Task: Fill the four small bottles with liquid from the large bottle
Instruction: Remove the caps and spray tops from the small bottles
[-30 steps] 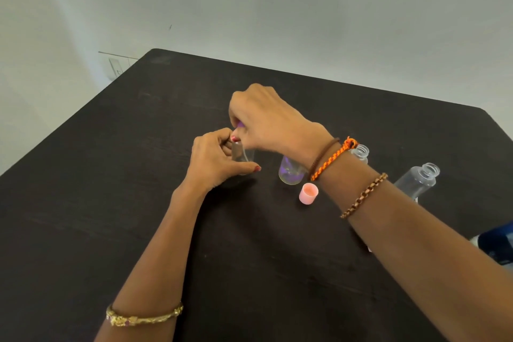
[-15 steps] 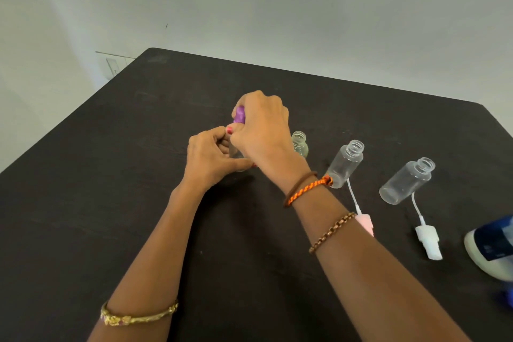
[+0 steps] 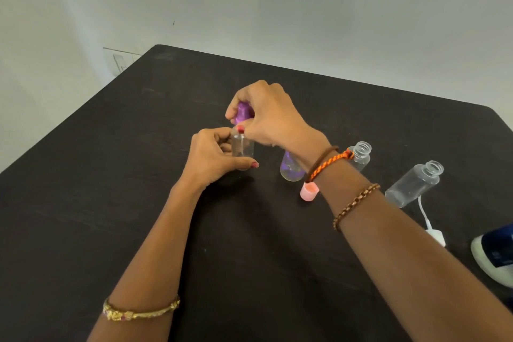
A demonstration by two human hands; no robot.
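Your left hand grips a small clear bottle upright on the dark table. Your right hand pinches its purple cap on top.

Right hand lifted purple cap higher above held bottle.

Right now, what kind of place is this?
Probably a plain indoor room, home or small office; hard to say more. Signs: a dark wooden table pushed near a bare pale wall, and a wall switch plate just past the table's far left corner.
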